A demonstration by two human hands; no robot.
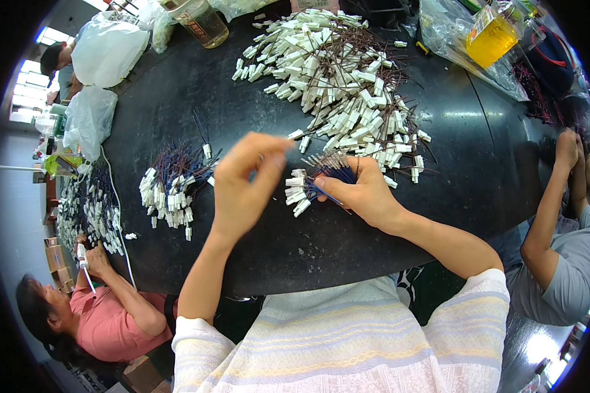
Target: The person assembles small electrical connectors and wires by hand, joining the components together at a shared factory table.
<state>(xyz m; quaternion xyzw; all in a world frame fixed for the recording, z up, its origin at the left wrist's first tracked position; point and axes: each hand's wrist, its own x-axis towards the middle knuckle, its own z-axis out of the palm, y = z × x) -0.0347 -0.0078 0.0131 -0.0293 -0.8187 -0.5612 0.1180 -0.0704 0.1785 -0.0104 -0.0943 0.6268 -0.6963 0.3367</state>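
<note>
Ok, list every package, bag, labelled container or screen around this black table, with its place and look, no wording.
Clear jar: far edge, left of centre, brownish contents, printed label.
Yellow packet: far right, inside a clear plastic bag.
White plastic bag: far left edge, bulging.
Second white bag: left edge, below the first, crumpled.
Screens: none visible.

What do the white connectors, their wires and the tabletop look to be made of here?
Connectors: probably moulded plastic, matt white, all one blocky shape. Wires: thin insulated leads, likely plastic-coated, dark blue in the bundle the right hand holds, brownish in the big pile; bare ends are too small to judge. Tabletop: smooth, glossy black, with soft reflections of light; laminate or painted, cannot tell which.
</note>
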